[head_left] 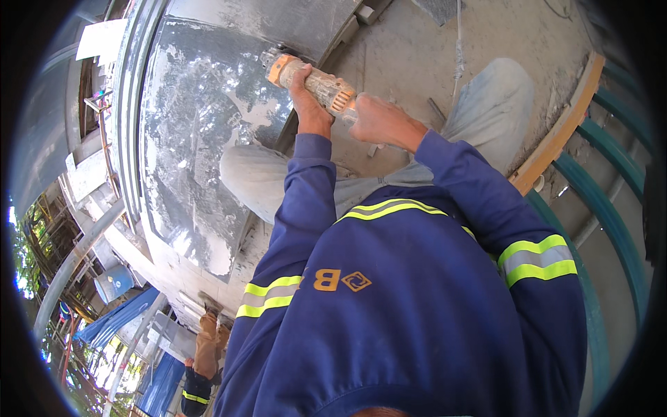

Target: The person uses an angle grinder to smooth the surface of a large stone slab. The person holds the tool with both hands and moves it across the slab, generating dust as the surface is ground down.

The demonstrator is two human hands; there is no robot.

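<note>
A dusty orange angle grinder (332, 89) lies between my two hands, its head up and to the left and its back end toward the right. My left hand (310, 104) is closed round the middle of its body. Farther back, my right hand (381, 122) grips the rear end. The grinder's head reaches over the edge of a dark, wet, polished stone slab (201, 118). Whether the disc touches the slab, I cannot tell. Pale dusty trousers show on my bent knees (495, 97), on both sides of the tool.
A dusty concrete floor (396, 52) spreads beyond my hands, with a thin cable (458, 48) across it. At right stand an orange-brown curved edge (563, 125) and teal bars (608, 194). Another person (206, 347) and a blue bucket (114, 281) are at lower left.
</note>
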